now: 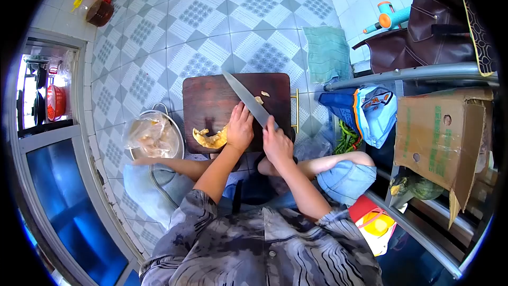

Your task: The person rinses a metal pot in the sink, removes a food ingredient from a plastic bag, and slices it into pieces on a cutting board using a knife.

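Observation:
A dark wooden cutting board (211,92) lies on the tiled floor in front of my crossed legs. My right hand (278,143) is wrapped round the handle of a large kitchen knife (244,96), its blade slanting up and left across the board. My left hand (241,127) presses down beside the blade, fingers together on a yellowish, crinkled piece of food (207,139). That piece curves out to the left from under the palm, and its other end is hidden. Small pale cut pieces (259,99) lie just right of the blade.
A metal pot (177,145) holding a plastic bag of pale food stands left of the board. At right are a green cloth (326,53), a blue-and-white bag (374,114), green peppers (345,139) and a rack with a cardboard box (431,140). A jar (99,11) stands far left.

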The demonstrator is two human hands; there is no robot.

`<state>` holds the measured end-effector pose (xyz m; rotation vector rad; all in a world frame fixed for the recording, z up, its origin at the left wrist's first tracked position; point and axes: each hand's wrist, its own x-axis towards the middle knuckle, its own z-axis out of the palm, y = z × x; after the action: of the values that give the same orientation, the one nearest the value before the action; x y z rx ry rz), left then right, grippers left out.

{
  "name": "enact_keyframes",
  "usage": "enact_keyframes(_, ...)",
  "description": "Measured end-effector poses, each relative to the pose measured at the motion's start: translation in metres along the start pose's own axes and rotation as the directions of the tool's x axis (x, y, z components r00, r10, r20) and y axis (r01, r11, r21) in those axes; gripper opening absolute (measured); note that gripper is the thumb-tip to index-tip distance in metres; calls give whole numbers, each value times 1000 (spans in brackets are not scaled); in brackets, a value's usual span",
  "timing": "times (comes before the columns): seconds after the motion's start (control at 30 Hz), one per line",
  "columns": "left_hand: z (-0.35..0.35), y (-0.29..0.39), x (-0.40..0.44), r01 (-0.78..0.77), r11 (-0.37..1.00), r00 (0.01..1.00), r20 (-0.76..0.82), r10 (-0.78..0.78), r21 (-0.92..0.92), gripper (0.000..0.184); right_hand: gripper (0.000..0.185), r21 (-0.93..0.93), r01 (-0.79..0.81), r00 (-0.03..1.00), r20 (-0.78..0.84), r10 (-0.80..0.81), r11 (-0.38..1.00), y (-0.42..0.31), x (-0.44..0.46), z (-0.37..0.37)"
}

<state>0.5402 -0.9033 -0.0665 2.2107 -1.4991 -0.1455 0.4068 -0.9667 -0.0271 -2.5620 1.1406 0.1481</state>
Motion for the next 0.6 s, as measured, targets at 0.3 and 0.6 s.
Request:
enact_keyframes(0.3, -2, 1, 1, -20, 999, 1000, -21, 19, -42, 44, 51, 44, 18, 999, 33, -19, 999, -21, 33, -2)
enact_keyframes(0.6, -3, 3, 1, -38, 998, 999, 17, 37, 60, 43, 52, 23, -94, 991, 96, 92, 995, 7, -13, 4)
